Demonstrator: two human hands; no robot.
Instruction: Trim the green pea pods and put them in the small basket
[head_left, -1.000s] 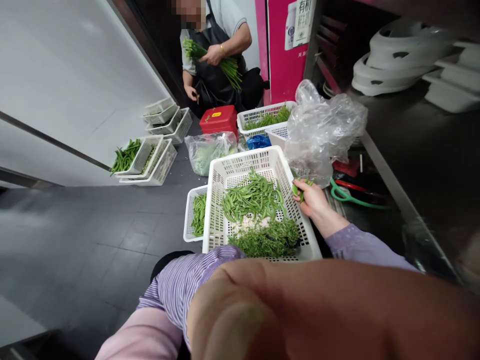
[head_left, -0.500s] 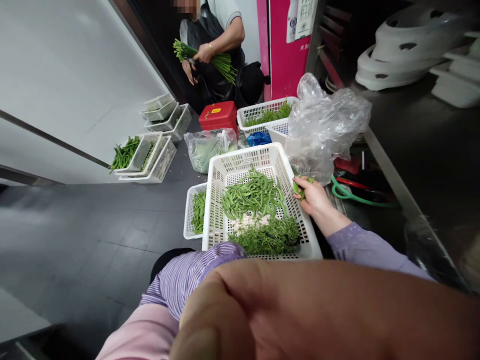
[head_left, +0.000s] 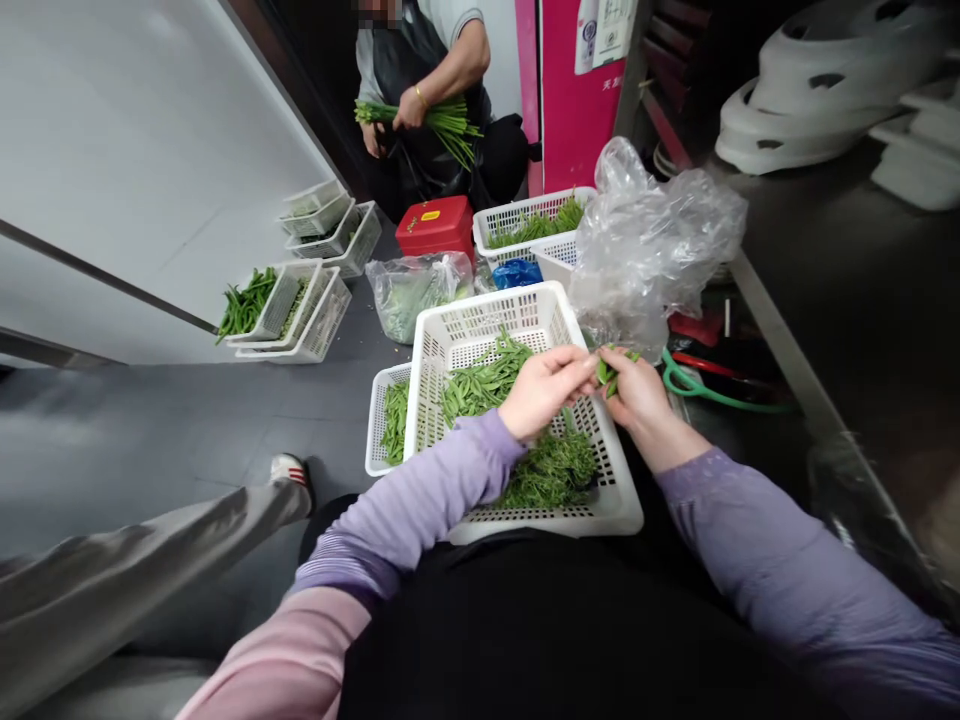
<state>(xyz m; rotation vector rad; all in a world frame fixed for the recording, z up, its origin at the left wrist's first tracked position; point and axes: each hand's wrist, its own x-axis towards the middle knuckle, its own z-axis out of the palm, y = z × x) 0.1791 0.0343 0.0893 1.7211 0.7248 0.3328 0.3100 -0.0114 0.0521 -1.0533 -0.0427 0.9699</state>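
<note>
Over the right rim of the large white slotted basket (head_left: 421, 400), the right hand (head_left: 641, 395) is gripping a few green pea pods (head_left: 606, 374) in its curled fingers. The left hand (head_left: 546, 390) is reaching across the basket and meeting the right; its thumb and fingers are pinching together, though I cannot tell whether they are holding anything. Inside the basket, a heap of pods (head_left: 476, 388) is lying toward the far side, partly behind the left hand, and a mound of leafy sprigs (head_left: 555, 470) is lying toward the near side. Just left of the basket, a smaller white basket (head_left: 374, 430) is holding more pods. Beyond the basket, a clear bag of greens (head_left: 409, 305), a blue plastic bag (head_left: 517, 273) and a red box (head_left: 433, 230) are sitting. Farther beyond it, a co-worker's hand (head_left: 411, 108) is clasping a bunch of long green stems (head_left: 456, 130). Right of the basket, a crumpled clear plastic bag (head_left: 656, 245) is bulging.
</note>
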